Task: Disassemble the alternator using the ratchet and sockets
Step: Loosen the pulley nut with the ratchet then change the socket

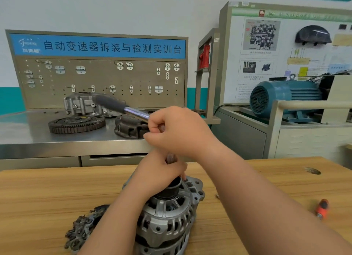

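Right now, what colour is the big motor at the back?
The motor is blue-green, seen clearly in the head view.

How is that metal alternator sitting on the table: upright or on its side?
Upright: the alternator rests on the wooden table with its black pulley facing up, under the left hand.

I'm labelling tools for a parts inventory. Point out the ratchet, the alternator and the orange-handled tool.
ratchet point(136, 112): head view, on its chrome shaft.
alternator point(162, 219): head view, on the ribbed front housing.
orange-handled tool point(322, 209): head view, on its handle.
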Action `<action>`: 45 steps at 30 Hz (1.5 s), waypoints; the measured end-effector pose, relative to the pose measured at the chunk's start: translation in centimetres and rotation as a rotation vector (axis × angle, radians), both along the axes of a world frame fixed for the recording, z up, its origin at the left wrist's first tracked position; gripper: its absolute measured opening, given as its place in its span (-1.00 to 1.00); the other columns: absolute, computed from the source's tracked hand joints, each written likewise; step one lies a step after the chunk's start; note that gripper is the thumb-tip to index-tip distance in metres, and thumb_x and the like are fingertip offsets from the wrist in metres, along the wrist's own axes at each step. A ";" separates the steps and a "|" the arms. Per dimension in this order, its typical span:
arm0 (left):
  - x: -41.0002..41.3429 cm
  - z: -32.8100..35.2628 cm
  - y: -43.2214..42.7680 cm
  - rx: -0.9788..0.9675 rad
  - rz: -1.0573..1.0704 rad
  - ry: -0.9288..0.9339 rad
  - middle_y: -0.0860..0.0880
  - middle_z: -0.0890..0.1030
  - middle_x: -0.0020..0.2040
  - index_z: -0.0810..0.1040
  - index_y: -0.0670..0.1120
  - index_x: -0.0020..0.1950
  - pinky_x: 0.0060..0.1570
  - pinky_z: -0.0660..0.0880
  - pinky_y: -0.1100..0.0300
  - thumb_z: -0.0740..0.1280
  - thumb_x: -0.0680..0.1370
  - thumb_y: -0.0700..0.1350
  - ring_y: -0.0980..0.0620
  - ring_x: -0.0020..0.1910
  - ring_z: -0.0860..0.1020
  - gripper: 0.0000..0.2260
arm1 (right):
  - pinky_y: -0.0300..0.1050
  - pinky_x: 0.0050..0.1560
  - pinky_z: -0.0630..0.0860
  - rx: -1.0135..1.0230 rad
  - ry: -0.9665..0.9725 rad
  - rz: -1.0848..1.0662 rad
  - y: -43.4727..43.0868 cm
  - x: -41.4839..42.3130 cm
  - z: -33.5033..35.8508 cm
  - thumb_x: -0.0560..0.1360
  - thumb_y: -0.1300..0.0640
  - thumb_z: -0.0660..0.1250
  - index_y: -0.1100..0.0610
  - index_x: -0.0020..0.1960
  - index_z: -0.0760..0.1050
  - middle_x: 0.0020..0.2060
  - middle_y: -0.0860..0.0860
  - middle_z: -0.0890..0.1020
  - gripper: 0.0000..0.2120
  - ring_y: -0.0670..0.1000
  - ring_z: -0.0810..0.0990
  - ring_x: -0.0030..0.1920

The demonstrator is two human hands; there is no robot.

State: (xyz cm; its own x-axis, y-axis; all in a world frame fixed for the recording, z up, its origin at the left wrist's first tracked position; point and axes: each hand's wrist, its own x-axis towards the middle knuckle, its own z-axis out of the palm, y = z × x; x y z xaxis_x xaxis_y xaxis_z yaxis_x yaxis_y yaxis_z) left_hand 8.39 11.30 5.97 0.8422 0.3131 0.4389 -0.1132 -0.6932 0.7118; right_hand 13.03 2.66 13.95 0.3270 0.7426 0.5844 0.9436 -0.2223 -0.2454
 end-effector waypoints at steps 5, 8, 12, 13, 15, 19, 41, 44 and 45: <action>0.2 -0.2 0.3 -0.041 0.011 0.039 0.01 0.67 -0.37 0.46 -0.06 -0.43 -0.26 0.40 0.30 0.31 0.49 -0.26 0.25 -0.38 0.57 -0.72 | 0.02 -0.05 0.51 -0.043 0.150 0.371 -1.2 0.8 0.6 0.46 0.27 0.42 0.18 -0.37 0.41 -0.38 0.07 0.50 -0.72 0.03 0.50 -0.26; 0.2 0.0 -0.2 -0.016 0.026 0.017 -0.04 0.66 -0.37 0.45 -0.11 -0.34 -0.38 0.37 0.39 0.27 0.49 -0.27 0.28 -0.43 0.56 -0.79 | -0.06 -0.13 0.48 0.036 0.146 0.230 -0.7 0.8 -0.1 0.49 0.15 0.41 0.08 -0.39 0.38 -0.44 -0.10 0.45 -0.67 -0.10 0.45 -0.30; 0.1 0.2 -0.3 0.058 0.111 0.021 0.14 0.50 -0.57 0.45 0.00 -0.56 -0.52 0.26 0.40 0.19 0.48 -0.24 0.29 -0.49 0.46 -0.60 | -0.10 -0.29 0.42 0.048 -0.060 -0.211 1.2 -0.6 -0.6 0.55 0.05 0.29 0.01 -0.26 0.35 -0.37 -0.06 0.47 -0.76 0.05 0.53 -0.23; 0.1 0.2 -0.4 0.093 0.129 0.025 0.09 0.46 -0.57 0.41 0.00 -0.58 -0.50 0.24 0.37 0.17 0.47 -0.19 0.24 -0.47 0.44 -0.60 | -0.12 -0.37 0.35 0.033 -0.082 -0.289 1.5 -0.8 -0.6 0.57 0.08 0.27 0.02 -0.20 0.36 -0.37 -0.03 0.44 -0.82 0.08 0.51 -0.23; 0.0 0.2 -0.4 0.084 0.137 0.002 0.06 0.43 -0.56 0.31 0.02 -0.54 -0.49 0.23 0.36 0.19 0.46 -0.18 0.19 -0.48 0.40 -0.65 | -0.18 -0.44 0.22 0.000 -0.102 -0.369 1.6 -0.7 -0.4 0.56 0.12 0.25 0.04 -0.18 0.34 -0.39 -0.02 0.38 -0.84 0.09 0.45 -0.28; -0.1 0.0 -0.1 -0.016 0.048 0.042 0.15 0.57 -0.51 0.47 -0.06 -0.45 -0.36 0.42 0.27 0.30 0.44 -0.18 0.19 -0.48 0.49 -0.75 | -0.14 -0.31 0.36 -0.037 -0.081 -0.157 0.7 -0.3 0.1 0.48 0.13 0.32 0.03 -0.37 0.31 -0.43 -0.08 0.43 -0.71 0.01 0.45 -0.31; -0.1 0.1 -0.3 -0.044 0.098 0.080 0.01 0.67 -0.34 0.56 -0.15 -0.33 -0.18 0.47 0.08 0.30 0.46 -0.21 0.11 -0.32 0.57 -0.83 | 0.00 -0.17 0.48 -0.107 0.111 0.258 -0.5 0.4 0.9 0.44 0.26 0.39 0.04 -0.42 0.32 -0.45 -0.08 0.41 -0.64 0.03 0.41 -0.33; 0.0 0.0 -0.2 -0.074 0.095 0.074 0.00 0.68 -0.34 0.47 -0.14 -0.43 -0.24 0.39 0.18 0.28 0.48 -0.25 0.25 -0.36 0.57 -0.73 | 0.10 -0.06 0.52 -0.100 0.163 0.390 -1.0 0.7 1.0 0.44 0.31 0.40 0.13 -0.38 0.38 -0.38 0.08 0.49 -0.71 0.17 0.51 -0.23; 0.0 0.0 -0.3 -0.060 0.107 0.075 0.01 0.68 -0.34 0.45 -0.14 -0.43 -0.25 0.39 0.18 0.27 0.48 -0.25 0.26 -0.37 0.56 -0.73 | 0.08 -0.07 0.52 -0.071 0.172 0.376 -0.9 0.8 0.8 0.45 0.30 0.40 0.12 -0.39 0.38 -0.40 0.03 0.48 -0.70 0.11 0.50 -0.26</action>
State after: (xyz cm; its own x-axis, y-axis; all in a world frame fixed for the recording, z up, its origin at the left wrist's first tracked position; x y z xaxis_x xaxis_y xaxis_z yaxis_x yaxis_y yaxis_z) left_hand 8.37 10.98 5.95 0.8324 0.4269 0.3534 0.0144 -0.6541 0.7563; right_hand 13.83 1.72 14.78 0.1141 0.8653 0.4882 0.9088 0.1076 -0.4032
